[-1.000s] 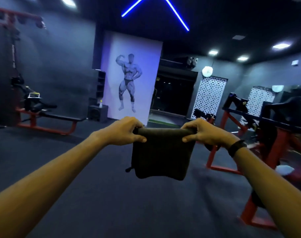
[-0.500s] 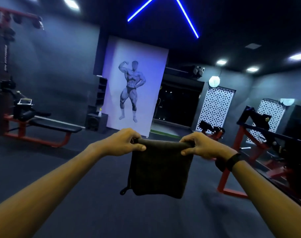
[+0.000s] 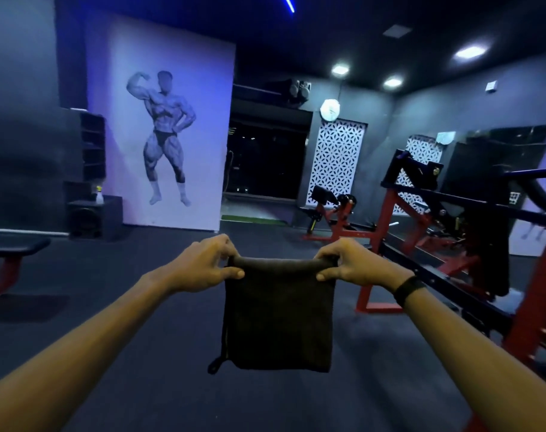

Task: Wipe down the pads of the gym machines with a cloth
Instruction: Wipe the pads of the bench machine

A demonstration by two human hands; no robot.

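Dark floor (image 3: 109,307) stretches open ahead of me and off to my left, running back to the big wall poster (image 3: 165,126) of a flexing figure and a dark doorway (image 3: 265,157) beside it. At the far left edge a black bench pad (image 3: 13,246) on a red frame juts into view, well apart from me.

I hold the cloth (image 3: 278,316) out in front at arm's length, both arms extended. My left hand (image 3: 200,266) pinches its upper left corner between thumb and curled fingers; my right hand (image 3: 356,265) pinches the upper right corner the same way. The top edge is pulled fairly taut between them, and the folded dark cloth hangs straight down, clear of the floor, with a small loop dangling at its lower left corner. A black band (image 3: 409,288) sits on my right wrist.

To my right the room is crowded: a red-and-black machine (image 3: 452,244) has its low bar running just behind my right hand, and another red machine (image 3: 334,213) with a dark pad stands farther back by a patterned white panel (image 3: 337,163). A speaker box (image 3: 94,216) with a small bottle (image 3: 99,196) on top sits left of the poster.
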